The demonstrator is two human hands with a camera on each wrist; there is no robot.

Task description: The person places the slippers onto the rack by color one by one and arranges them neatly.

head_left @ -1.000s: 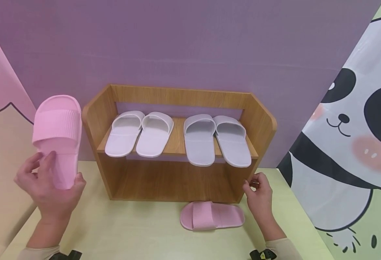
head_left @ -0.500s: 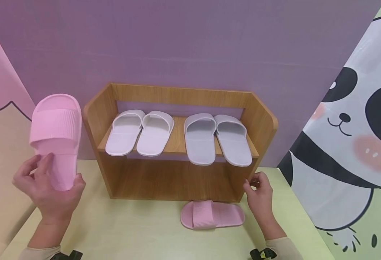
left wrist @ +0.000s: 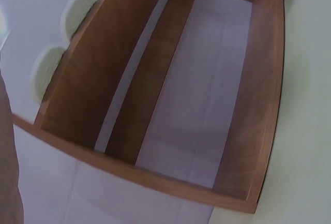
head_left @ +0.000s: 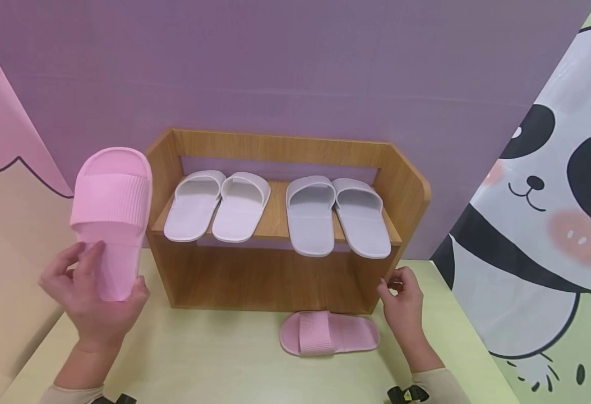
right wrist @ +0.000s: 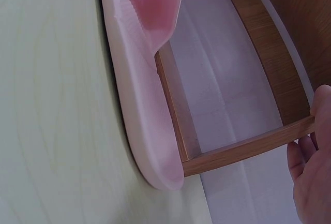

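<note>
My left hand (head_left: 98, 297) grips a pink slipper (head_left: 111, 207) by its heel end, thumb at one edge and fingers over the sole. The slipper is held up, toe upward, in front of the left side of a wooden shoe rack (head_left: 275, 280). With thumb and fingertips, my right hand (head_left: 403, 300) pinches the front edge of the rack's right side panel; the right wrist view shows this hand (right wrist: 313, 157) at that edge too. Another pink slipper (head_left: 353, 335) lies on the table before the rack, its toe pointing left.
On the upper shelf sit a pair of white slippers (head_left: 237, 221) and a pair of grey slippers (head_left: 309, 230), heels outward. The rack stands on a pale table (head_left: 215, 353) against a purple wall (head_left: 285, 67). A panda picture (head_left: 538, 224) covers the right side.
My left hand has shifted right with the pink slipper, which now overlaps the rack's left panel. The right hand has stayed at the rack's edge.
</note>
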